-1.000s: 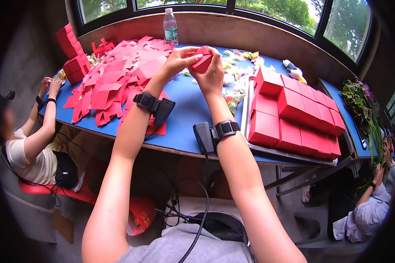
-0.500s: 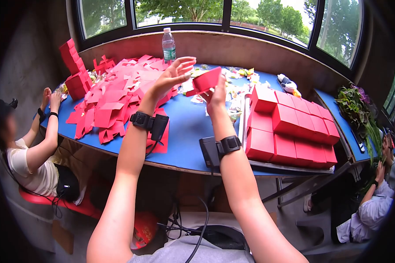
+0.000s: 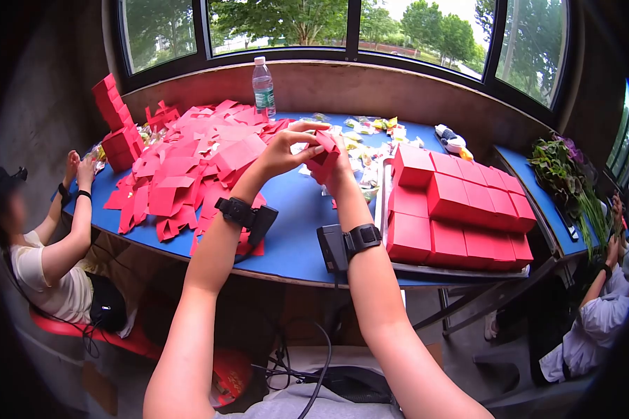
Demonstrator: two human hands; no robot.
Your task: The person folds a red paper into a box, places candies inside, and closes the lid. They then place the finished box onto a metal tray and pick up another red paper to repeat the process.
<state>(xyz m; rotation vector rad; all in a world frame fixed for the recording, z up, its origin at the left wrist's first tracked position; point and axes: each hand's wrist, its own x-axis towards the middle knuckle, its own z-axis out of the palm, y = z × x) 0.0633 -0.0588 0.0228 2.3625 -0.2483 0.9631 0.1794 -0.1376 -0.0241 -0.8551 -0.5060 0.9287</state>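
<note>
Between my two hands is a red paper box (image 3: 323, 162), partly folded, held above the blue table. My left hand (image 3: 286, 150) pinches its upper edge with thumb and fingers. Around its right side and underneath, my right hand (image 3: 341, 173) is closed; some of those fingers are hidden behind the paper. A big heap of flat red box blanks (image 3: 182, 167) lies to the left of my hands. On the right, finished red boxes (image 3: 461, 202) sit in stacked rows on a tray (image 3: 381, 202).
Small wrapped candies (image 3: 363, 150) are scattered behind my hands. A water bottle (image 3: 263, 87) stands by the window, and a tower of red boxes (image 3: 117, 119) at the far left. One person (image 3: 56, 258) sits left; another (image 3: 601, 314) works right beside greenery (image 3: 566, 171).
My left hand has come in from beside the box and now grips its top edge. The box has turned more upright in my right hand. The view has shifted slightly.
</note>
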